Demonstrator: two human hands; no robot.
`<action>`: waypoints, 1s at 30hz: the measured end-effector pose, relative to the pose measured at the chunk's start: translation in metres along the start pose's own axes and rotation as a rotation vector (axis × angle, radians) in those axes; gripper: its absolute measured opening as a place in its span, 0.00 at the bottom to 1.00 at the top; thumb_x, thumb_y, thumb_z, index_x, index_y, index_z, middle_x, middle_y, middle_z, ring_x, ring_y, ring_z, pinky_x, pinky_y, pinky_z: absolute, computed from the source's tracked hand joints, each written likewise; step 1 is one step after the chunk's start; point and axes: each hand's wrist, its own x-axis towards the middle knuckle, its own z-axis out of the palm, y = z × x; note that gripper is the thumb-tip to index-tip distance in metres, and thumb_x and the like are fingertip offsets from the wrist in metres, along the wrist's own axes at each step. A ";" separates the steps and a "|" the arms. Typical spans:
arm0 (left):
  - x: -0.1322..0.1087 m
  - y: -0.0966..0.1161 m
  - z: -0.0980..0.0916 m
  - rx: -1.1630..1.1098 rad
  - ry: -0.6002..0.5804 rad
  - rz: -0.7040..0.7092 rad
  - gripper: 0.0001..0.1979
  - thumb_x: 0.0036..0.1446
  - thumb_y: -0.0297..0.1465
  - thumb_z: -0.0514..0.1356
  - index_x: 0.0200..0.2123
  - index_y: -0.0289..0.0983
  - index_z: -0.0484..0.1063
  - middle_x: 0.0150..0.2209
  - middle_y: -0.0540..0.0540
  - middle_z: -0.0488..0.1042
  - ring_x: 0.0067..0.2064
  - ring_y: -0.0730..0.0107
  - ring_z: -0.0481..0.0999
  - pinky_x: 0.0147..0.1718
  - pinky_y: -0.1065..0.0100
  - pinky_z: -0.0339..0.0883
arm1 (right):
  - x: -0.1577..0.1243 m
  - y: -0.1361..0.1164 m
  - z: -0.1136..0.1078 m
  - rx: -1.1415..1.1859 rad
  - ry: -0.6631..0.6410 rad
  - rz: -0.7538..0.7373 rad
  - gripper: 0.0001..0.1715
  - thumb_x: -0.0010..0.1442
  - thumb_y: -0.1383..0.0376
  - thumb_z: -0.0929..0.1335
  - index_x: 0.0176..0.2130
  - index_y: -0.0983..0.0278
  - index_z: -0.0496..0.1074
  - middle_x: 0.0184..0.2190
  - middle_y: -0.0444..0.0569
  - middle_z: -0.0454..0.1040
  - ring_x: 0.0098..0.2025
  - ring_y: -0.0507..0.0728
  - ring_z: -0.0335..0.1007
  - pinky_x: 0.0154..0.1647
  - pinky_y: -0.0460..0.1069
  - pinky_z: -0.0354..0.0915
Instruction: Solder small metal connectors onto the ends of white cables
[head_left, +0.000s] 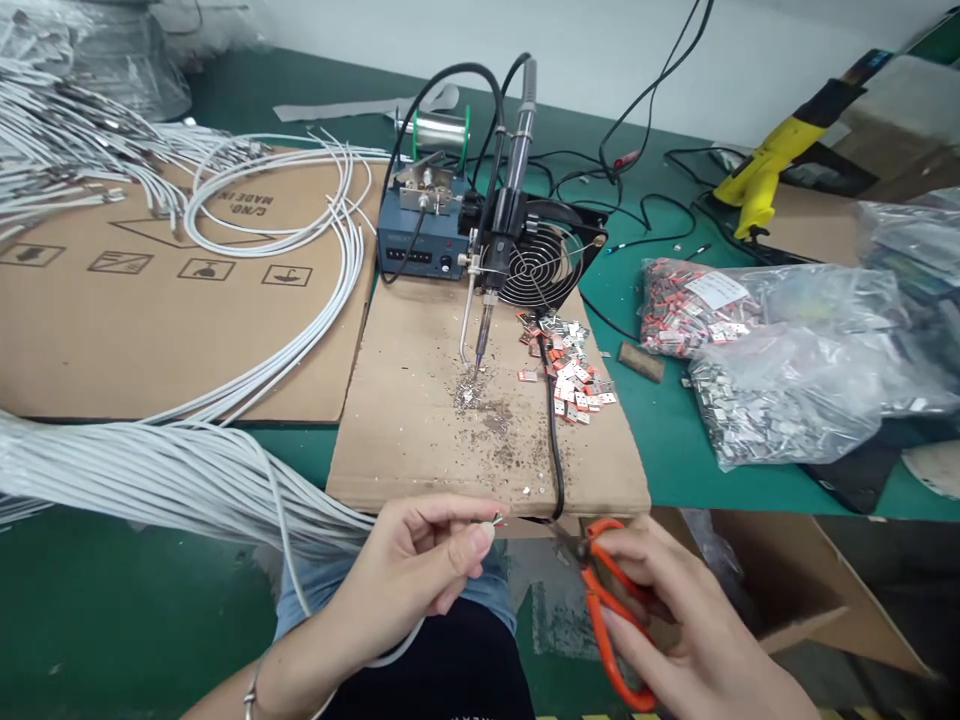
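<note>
Thumb and fingers of my left hand (431, 560) pinch the end of a white cable, where short coloured wire ends (495, 520) stick out at the fingertips. The rest of that cable (397, 650) runs down below the hand. To the right, my right hand (675, 610) holds scissors (611, 610) by their orange handles. The blades point up and left toward the wire ends, apart from them. Both hands are at the front edge of the cardboard sheet (405, 420).
A soldering iron (514, 160) stands over the cardboard, beside a blue control box (420, 240) and a fan (544, 265). Small connector pieces (577, 385) lie right of its tip. Thick white cable bundles (150, 475) cross the left side; filled plastic bags (787, 400) lie right.
</note>
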 end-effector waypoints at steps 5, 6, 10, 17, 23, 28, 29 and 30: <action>0.000 -0.005 -0.002 -0.009 -0.026 -0.018 0.15 0.42 0.39 0.67 0.31 0.35 0.79 0.14 0.55 0.64 0.11 0.85 0.52 0.11 0.76 0.41 | 0.005 -0.003 0.007 -0.009 -0.175 -0.111 0.15 0.54 0.67 0.65 0.43 0.59 0.65 0.36 0.51 0.75 0.36 0.60 0.72 0.31 0.50 0.68; 0.000 -0.007 -0.002 -0.025 -0.045 -0.018 0.15 0.42 0.39 0.67 0.31 0.35 0.79 0.14 0.54 0.66 0.11 0.85 0.52 0.10 0.77 0.40 | 0.005 -0.003 0.007 -0.017 -0.183 -0.118 0.14 0.54 0.67 0.65 0.43 0.59 0.64 0.37 0.52 0.75 0.36 0.60 0.72 0.30 0.49 0.68; 0.000 -0.010 -0.004 -0.096 -0.068 -0.023 0.13 0.43 0.39 0.68 0.30 0.36 0.80 0.15 0.52 0.68 0.11 0.87 0.52 0.09 0.79 0.39 | 0.004 -0.002 0.009 -0.009 -0.192 -0.146 0.14 0.55 0.67 0.65 0.43 0.59 0.62 0.37 0.51 0.75 0.37 0.59 0.71 0.30 0.49 0.67; -0.004 -0.007 -0.001 -0.126 -0.054 -0.059 0.11 0.43 0.37 0.68 0.30 0.37 0.80 0.15 0.52 0.68 0.12 0.88 0.51 0.09 0.81 0.40 | 0.002 -0.003 0.014 0.011 -0.196 -0.128 0.17 0.55 0.68 0.64 0.45 0.59 0.59 0.37 0.50 0.74 0.36 0.60 0.70 0.32 0.51 0.67; 0.001 -0.011 -0.002 -0.119 -0.112 -0.017 0.09 0.45 0.36 0.67 0.30 0.38 0.80 0.15 0.53 0.66 0.11 0.89 0.51 0.08 0.82 0.41 | 0.003 -0.001 0.015 -0.013 -0.149 -0.158 0.16 0.55 0.69 0.64 0.44 0.59 0.59 0.36 0.49 0.74 0.34 0.59 0.69 0.33 0.50 0.65; 0.003 -0.012 -0.004 -0.096 -0.144 -0.024 0.08 0.48 0.35 0.66 0.31 0.39 0.80 0.15 0.54 0.66 0.12 0.90 0.51 0.08 0.83 0.42 | 0.009 0.001 0.022 0.029 -0.066 -0.252 0.13 0.54 0.71 0.64 0.40 0.60 0.60 0.22 0.41 0.71 0.21 0.53 0.62 0.27 0.49 0.62; 0.003 -0.012 -0.004 -0.092 -0.145 -0.025 0.08 0.48 0.35 0.66 0.31 0.38 0.80 0.16 0.54 0.65 0.12 0.90 0.51 0.08 0.83 0.42 | 0.010 0.000 0.025 0.040 -0.032 -0.270 0.12 0.54 0.72 0.63 0.40 0.60 0.60 0.20 0.40 0.70 0.19 0.52 0.60 0.27 0.49 0.62; 0.004 -0.012 -0.004 -0.086 -0.146 -0.024 0.08 0.48 0.36 0.66 0.31 0.38 0.80 0.16 0.54 0.65 0.12 0.90 0.51 0.08 0.83 0.42 | 0.010 -0.002 0.030 0.054 0.014 -0.281 0.11 0.55 0.72 0.63 0.39 0.61 0.60 0.19 0.39 0.69 0.17 0.51 0.59 0.26 0.49 0.61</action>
